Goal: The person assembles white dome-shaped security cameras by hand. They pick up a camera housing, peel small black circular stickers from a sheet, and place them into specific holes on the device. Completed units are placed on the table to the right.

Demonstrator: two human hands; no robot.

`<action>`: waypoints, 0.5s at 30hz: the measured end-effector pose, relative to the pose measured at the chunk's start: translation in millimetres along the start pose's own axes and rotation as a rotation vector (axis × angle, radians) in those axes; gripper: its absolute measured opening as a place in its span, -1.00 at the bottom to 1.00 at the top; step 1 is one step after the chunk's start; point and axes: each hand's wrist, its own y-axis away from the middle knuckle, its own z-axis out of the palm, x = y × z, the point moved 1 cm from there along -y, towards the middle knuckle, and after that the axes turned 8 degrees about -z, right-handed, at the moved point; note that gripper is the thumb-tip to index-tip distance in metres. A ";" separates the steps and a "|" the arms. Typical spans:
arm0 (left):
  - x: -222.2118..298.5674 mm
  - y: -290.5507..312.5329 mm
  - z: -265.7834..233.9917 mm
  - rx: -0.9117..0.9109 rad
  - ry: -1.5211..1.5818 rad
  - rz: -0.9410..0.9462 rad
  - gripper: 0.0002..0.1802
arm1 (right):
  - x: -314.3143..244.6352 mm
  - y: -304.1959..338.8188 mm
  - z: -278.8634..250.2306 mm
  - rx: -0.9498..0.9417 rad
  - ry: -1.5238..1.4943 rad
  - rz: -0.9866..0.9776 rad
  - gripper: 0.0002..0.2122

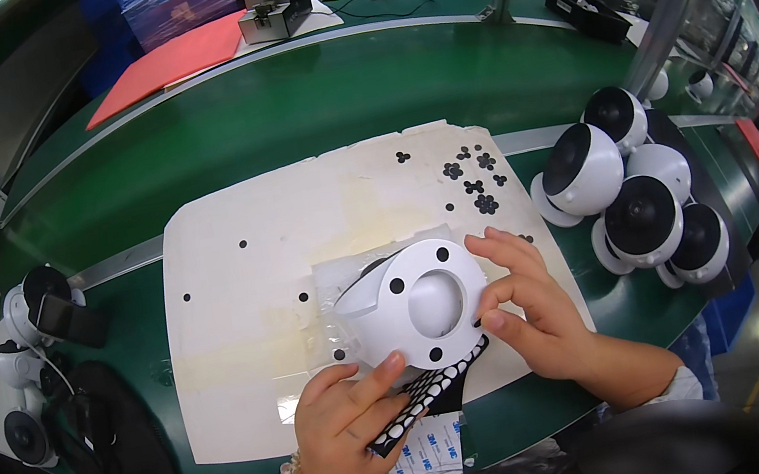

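A white round device base (369,320) with a large round opening faces up in front of me, black round pads (397,286) on its ring. My left hand (347,425) grips a black sheet (437,391) with rows of white round spots, while its index fingertip touches the base's near edge. At the ring's right edge, my right hand (540,310) has thumb and index finger closed together on a black round pad (478,323). The other right-hand fingers are raised and apart. Clear plastic wrap (336,275) lies under the device.
Loose black pads (488,205) are scattered on the white board (239,363). Several black-and-white ball-shaped devices (581,169) crowd the right side. More devices (27,438) and a black cable bundle (125,434) sit at left. A metal box (275,9) stands on the back shelf.
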 end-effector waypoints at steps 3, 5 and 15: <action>-0.3 0.7 0.5 0.002 0.002 -0.010 -0.76 | -1.0 0.4 -0.1 0.005 0.071 -0.020 -0.93; 0.7 0.6 0.1 -0.009 0.002 -0.021 -0.77 | -1.5 2.6 -1.0 0.010 0.186 -0.078 -0.91; 0.8 1.0 0.3 0.013 0.012 -0.008 -0.75 | 9.9 8.7 10.5 0.139 -0.546 0.377 -0.74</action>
